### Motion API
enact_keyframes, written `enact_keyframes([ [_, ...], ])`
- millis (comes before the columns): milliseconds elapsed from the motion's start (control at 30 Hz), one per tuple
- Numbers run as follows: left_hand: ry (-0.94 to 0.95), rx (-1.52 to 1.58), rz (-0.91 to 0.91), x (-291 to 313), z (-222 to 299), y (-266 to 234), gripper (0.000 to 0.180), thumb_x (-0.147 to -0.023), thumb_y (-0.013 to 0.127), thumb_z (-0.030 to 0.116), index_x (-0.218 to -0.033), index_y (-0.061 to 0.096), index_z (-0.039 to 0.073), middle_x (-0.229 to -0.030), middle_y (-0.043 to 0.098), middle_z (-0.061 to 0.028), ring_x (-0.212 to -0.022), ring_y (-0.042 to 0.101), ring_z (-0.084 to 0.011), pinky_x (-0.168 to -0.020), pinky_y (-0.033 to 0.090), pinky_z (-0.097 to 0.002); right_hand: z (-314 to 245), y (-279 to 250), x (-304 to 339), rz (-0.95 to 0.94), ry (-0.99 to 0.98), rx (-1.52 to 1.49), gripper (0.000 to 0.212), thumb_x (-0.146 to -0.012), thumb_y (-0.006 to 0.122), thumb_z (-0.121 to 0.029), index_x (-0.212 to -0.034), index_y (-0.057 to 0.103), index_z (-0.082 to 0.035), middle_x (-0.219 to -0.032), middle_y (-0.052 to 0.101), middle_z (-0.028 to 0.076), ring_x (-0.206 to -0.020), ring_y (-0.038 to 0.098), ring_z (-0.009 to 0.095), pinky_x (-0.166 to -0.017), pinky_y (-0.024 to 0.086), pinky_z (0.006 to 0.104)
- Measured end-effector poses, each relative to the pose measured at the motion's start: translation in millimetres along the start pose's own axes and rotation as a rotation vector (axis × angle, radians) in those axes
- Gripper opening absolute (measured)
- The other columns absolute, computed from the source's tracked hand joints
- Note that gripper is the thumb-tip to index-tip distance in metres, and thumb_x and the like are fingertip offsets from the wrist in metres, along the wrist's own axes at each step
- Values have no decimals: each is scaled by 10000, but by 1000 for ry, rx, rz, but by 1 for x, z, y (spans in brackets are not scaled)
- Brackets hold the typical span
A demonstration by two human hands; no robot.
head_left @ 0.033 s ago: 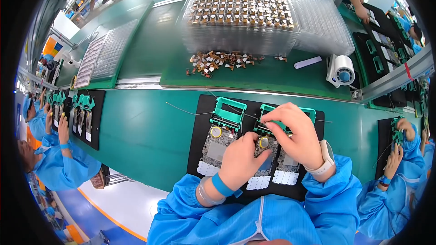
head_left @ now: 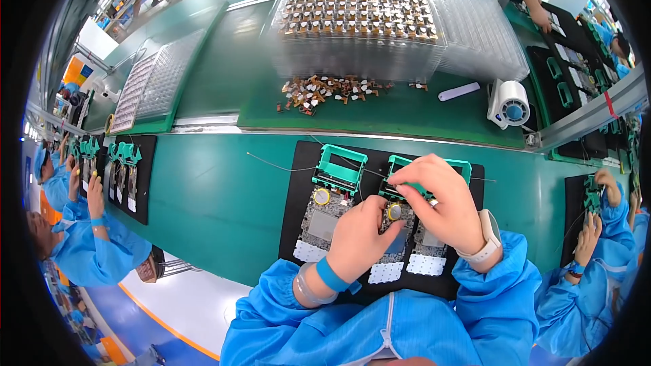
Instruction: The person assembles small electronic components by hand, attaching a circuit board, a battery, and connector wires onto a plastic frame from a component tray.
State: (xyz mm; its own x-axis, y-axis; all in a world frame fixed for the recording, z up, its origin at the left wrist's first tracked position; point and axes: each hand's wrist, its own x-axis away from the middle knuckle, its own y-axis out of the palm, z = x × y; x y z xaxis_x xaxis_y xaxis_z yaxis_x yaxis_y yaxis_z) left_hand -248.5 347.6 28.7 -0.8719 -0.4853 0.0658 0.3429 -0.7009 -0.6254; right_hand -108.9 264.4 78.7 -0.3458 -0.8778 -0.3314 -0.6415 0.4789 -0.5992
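On a black mat (head_left: 298, 193) lie three circuit boards, each joined to a green plastic frame at its far end. My left hand (head_left: 359, 237) is curled over the middle circuit board (head_left: 395, 247), thumb on its surface beside a yellow-rimmed round cell (head_left: 395, 211). The hand hides much of that board's left side. My right hand (head_left: 441, 196) pinches thumb and forefinger at the middle green frame (head_left: 399, 162); whatever is between them is too small to make out. To the left sits another green frame (head_left: 341, 165) with its board (head_left: 321, 224). The right-hand board (head_left: 428, 247) is partly covered by my right hand.
A thin wire (head_left: 278, 167) sticks out left of the mat. Beyond lie a heap of small flex parts (head_left: 332, 91), stacked clear trays (head_left: 359, 57), a white fan (head_left: 508, 105) and a pale strip (head_left: 459, 91). Co-workers sit left (head_left: 88, 244) and right (head_left: 576, 285).
My hands and the boards stay practically where they were. At the right, a co-worker's hand has shifted slightly upward.
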Motion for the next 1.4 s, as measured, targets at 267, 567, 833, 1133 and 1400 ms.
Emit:
enact_keyframes([
  [267,-101,967,-40,-4,-13,0,248,-853,597,0,-1036,431,24,-814,556,11,-740,508,-32,-613,408,-184,2,-5,1,-27,-18,-10,142,-781,609,-21,-916,630,-54,-843,611,74,-829,555,264,-769,426,359],
  [567,-110,870,-1,-3,-9,-6,249,-812,654,4,-1039,549,8,-851,572,13,-798,532,-33,-699,433,-174,-1,-10,3,-121,-23,52,134,-770,597,-4,-883,630,-67,-802,608,66,-845,546,256,-805,401,376],
  [833,-101,870,17,-3,-8,-6,234,-807,656,1,-1020,558,14,-842,572,18,-791,532,-36,-697,432,-174,2,-9,4,-128,-21,35,127,-766,601,-10,-879,631,-59,-804,611,65,-837,551,253,-794,406,368],
  [1133,-91,893,10,-2,-8,-7,234,-809,653,-1,-1021,555,14,-847,577,11,-793,538,-38,-695,434,-178,0,-11,2,-155,23,-31,121,-769,601,-12,-875,636,-59,-788,618,62,-827,551,251,-787,405,359],
  [1400,-91,957,52,-1,-5,-4,191,-828,637,-6,-996,546,7,-911,597,-22,-835,550,-52,-719,444,-187,-2,-4,7,-188,100,-100,278,-733,594,37,-994,571,-56,-809,550,56,-845,518,258,-804,399,361],
])
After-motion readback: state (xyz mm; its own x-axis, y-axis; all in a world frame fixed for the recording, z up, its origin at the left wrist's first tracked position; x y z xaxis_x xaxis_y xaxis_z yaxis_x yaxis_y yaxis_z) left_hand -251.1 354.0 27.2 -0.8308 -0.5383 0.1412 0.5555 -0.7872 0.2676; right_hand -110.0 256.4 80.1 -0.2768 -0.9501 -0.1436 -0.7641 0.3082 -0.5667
